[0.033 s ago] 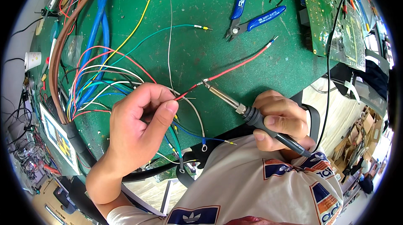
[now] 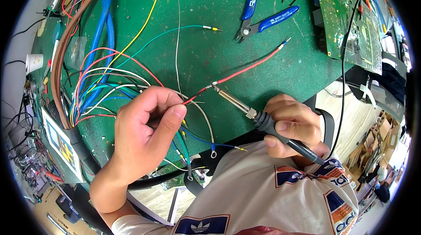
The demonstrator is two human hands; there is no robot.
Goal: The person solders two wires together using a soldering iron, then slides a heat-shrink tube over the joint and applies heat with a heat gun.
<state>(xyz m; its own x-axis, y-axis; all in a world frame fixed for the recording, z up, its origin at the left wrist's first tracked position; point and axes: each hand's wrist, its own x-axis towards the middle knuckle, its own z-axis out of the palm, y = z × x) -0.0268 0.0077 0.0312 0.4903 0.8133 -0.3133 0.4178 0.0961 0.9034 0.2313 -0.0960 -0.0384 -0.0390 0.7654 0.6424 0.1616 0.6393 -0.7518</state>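
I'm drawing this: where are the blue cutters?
In the head view, the blue cutters lie open on the green surface, upper right of centre, left of the circuit board.

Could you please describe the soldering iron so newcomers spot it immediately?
Find the green table, then the right hand by its near edge. The soldering iron in its grip has one dark handle and a metal barrel, unlike the blue cutters.
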